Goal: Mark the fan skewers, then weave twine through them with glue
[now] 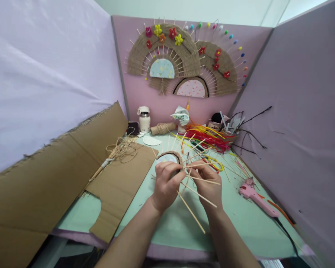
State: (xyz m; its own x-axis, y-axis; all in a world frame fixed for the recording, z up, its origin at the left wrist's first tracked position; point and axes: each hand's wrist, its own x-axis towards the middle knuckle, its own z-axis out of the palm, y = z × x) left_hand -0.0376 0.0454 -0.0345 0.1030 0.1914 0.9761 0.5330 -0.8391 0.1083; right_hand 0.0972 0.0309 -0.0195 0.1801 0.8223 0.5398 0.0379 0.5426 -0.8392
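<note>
My left hand [169, 182] is closed around the edge of a small half-round fan frame [171, 153], with a pale patterned centre and a brown rim. Thin wooden sticks [199, 195] spread out from that rim like rays, several of them pointing toward me. Close beside it, my right hand [208, 182] has its fingers pinched together among the sticks, near the rim. A thin strand of twine [187, 182] hangs at these fingertips. Exactly what lies between them is partly hidden by the fingers and sticks.
Cardboard sheets [123, 175] and a bundle of twine-tied sticks [108, 160] lie left. A pink glue gun [258, 199] rests right, its cord trailing forward. Behind are red and yellow pipe cleaners [206, 136], a twine roll [163, 128], a bottle [144, 121] and branches [251, 136]. Finished fans [135, 59] hang above.
</note>
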